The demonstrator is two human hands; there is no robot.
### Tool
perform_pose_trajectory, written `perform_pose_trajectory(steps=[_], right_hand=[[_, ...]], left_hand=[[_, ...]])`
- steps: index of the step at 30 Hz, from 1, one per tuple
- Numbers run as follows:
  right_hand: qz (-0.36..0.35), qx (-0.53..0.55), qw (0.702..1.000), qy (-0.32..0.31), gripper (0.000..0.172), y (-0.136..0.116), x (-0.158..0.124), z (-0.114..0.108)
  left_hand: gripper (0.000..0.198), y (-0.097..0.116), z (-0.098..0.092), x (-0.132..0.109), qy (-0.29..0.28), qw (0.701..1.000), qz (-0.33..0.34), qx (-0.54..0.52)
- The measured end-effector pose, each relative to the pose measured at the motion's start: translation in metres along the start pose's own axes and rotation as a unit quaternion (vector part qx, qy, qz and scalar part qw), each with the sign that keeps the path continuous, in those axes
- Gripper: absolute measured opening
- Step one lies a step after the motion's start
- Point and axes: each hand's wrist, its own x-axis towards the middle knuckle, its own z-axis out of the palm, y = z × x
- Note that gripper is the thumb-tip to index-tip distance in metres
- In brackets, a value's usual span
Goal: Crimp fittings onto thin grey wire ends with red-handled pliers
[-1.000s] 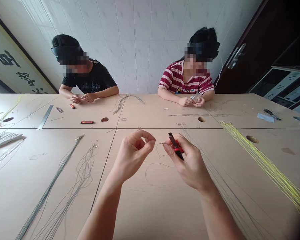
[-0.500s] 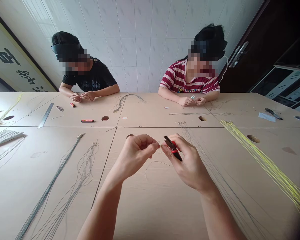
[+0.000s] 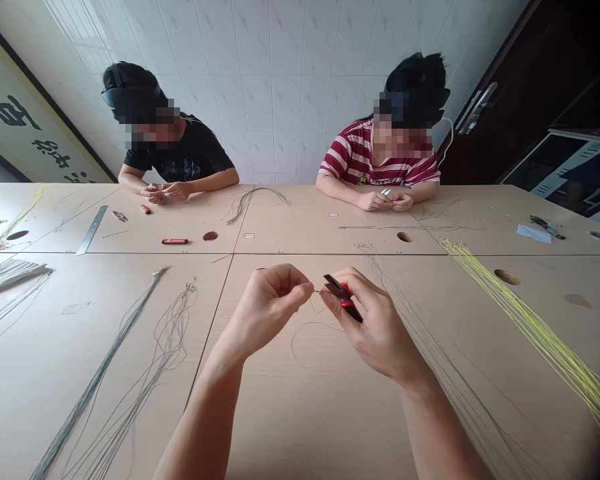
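Fine cord (image 3: 292, 343) at my fingertips, raised above the surface (image 3: 280, 420), well short of its far edge.
Left hand (image 3: 273, 310) closed, thumb against forefinger, on the cord's end; right hand (image 3: 370, 323) grips red-and-black pliers (image 3: 347, 305) and pinches its own side of the join. Tiny brassy bit (image 3: 317, 291) between them, too small to make out. Cord likely near weightless, limp, apt to slip or kink: hold lightly, close to the end. Beyond, a flat ruler (image 3: 91, 230) lies toward the far left corner.

Tilted red-black pliers (image 3: 337, 288), thin curved cord (image 3: 305, 325)
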Motion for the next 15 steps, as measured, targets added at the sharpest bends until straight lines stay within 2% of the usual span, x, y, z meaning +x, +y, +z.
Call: perform_pose_trajectory(steps=[4,15], right_hand=[[0.001,0.002,1.000,-0.002,0.012,0.0000,-0.0005,-0.0001],[0.001,0.000,1.000,-0.001,0.014,0.0024,-0.0008,-0.0008]], left_hand=[[0.010,-0.0004,-0.0003,0.0005,-0.007,1.000,0.029,-0.004],[0.016,0.0007,0.0001,0.0017,-0.027,1.000,0.003,0.007]])
